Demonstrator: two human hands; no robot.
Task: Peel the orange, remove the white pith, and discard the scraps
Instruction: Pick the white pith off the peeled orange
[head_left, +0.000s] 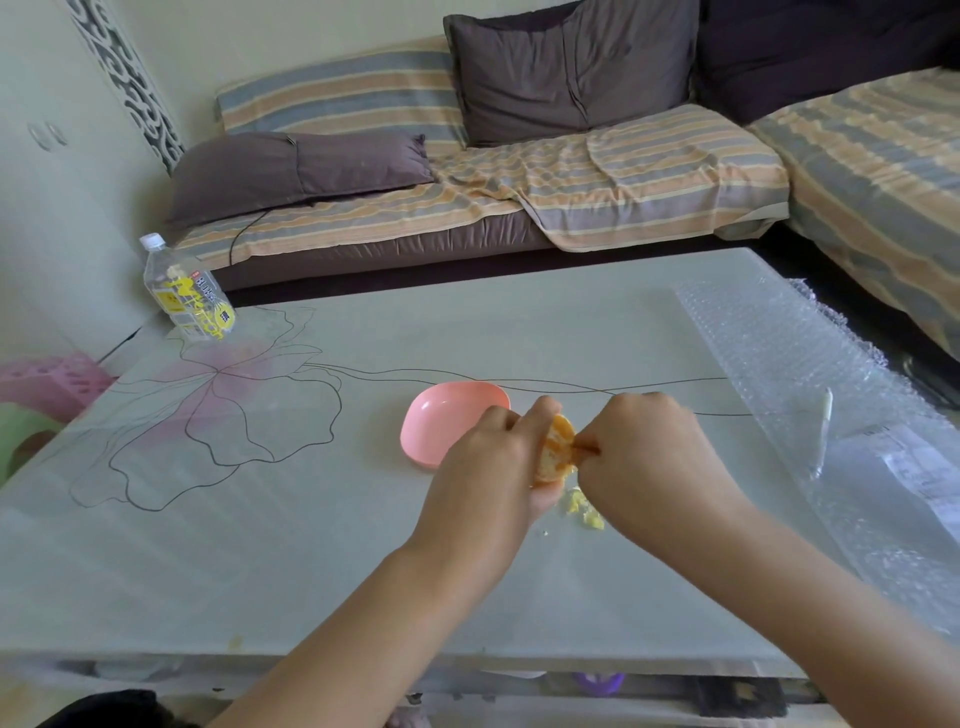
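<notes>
Orange fruit (556, 454), small, round and largely stripped of rind, is held just above the middle of the pale glass desk (311, 561), cupped in the curled fingers of the left hand (488, 467). The right hand (649, 457) pinches at its surface, seemingly at a strand of pith. A small heap of yellowish-white scraps (584, 512) lies on the desk just beneath. Behind the hands, the shallow pink plastic bowl (447, 415) looks empty. Peeling seems nearly done, pith-picking is the step in hand, and discarding is left.
</notes>
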